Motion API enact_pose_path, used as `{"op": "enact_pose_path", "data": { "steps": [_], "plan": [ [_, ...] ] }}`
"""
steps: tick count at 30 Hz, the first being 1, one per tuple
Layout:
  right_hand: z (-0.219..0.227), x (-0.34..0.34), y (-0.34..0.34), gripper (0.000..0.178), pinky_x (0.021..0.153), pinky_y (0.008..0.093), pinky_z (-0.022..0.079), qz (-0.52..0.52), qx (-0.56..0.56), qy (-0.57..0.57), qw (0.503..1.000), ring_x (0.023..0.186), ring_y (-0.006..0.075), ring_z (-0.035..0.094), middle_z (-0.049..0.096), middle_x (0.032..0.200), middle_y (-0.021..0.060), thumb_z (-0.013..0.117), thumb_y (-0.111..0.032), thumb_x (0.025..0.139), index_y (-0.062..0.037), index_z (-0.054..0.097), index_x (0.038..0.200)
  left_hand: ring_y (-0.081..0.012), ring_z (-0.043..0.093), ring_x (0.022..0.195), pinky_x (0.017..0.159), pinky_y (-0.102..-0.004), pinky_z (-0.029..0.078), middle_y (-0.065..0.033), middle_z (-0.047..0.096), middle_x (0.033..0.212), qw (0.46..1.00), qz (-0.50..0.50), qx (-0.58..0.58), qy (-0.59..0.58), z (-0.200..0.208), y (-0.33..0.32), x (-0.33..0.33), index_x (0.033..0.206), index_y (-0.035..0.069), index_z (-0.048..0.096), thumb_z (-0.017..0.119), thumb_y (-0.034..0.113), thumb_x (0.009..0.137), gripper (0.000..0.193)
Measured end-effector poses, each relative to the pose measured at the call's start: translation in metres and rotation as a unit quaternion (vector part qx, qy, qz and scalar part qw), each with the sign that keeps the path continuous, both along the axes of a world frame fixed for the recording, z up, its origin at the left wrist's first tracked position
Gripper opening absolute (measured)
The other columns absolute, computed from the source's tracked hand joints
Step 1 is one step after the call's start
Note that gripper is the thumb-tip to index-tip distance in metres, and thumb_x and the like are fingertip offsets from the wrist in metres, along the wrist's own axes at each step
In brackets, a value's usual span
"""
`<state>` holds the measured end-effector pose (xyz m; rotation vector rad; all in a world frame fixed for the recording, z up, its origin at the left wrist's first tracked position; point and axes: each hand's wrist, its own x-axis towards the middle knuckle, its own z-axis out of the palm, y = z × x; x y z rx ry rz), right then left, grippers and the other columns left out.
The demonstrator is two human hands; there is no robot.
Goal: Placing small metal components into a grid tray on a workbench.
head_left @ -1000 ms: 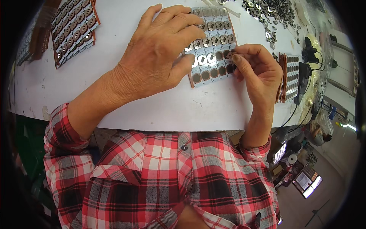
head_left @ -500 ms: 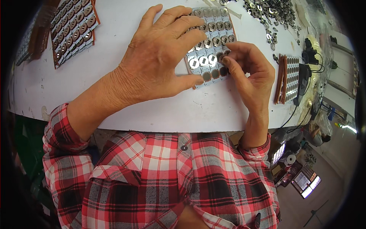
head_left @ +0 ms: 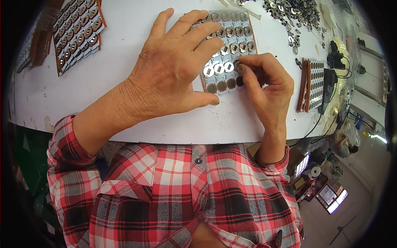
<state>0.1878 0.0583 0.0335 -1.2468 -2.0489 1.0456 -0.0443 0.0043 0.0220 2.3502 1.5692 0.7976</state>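
A light-blue panel of small circuit boards (head_left: 230, 56) lies on the white table, with rows of round silver metal clips on it. Its nearest row shows dark round pads (head_left: 222, 85) with no clips. My left hand (head_left: 169, 68) rests over the panel's left side, fingers spread, thumb by the near left corner, covering part of the upper rows. At the right edge my right hand (head_left: 271, 84) pinches a small metal clip (head_left: 237, 65) between thumb and forefinger, at the end of the second row from me. The fingertips partly hide it.
Clip-covered panels (head_left: 78, 31) lie at the far left. A pile of loose metal clips (head_left: 295, 14) spreads across the far right. To the right stands a stack of panels (head_left: 311, 86), beside a black power strip (head_left: 329, 89) with cables. The table's front edge (head_left: 186, 143) runs before me.
The panel has shifted slightly left and toward me. My right hand has moved a little left and down, still pinching at the same row's right end; my left hand has barely moved.
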Motion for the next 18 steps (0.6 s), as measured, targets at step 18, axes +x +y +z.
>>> {"op": "enact_pose_path", "data": {
  "steps": [18],
  "plan": [
    [-0.004, -0.004, -0.003, 0.016, 0.063, 0.0196, 0.048, 0.007, 0.053, -0.040, 0.998, 0.072, 0.0029, 0.061, 0.070, 0.086, 0.0007, 0.074, 0.004, 0.091, 0.0001, 0.076, 0.107, -0.0402, 0.046, 0.148, 0.120, -0.0637, 0.032, -0.0140, 0.059, 0.150, 1.000, -0.010, -0.012, 0.017, 0.004, 0.002, 0.001, 0.134, 0.007, 0.063, 0.098, 0.031, 0.056, 0.089]
  ]
}}
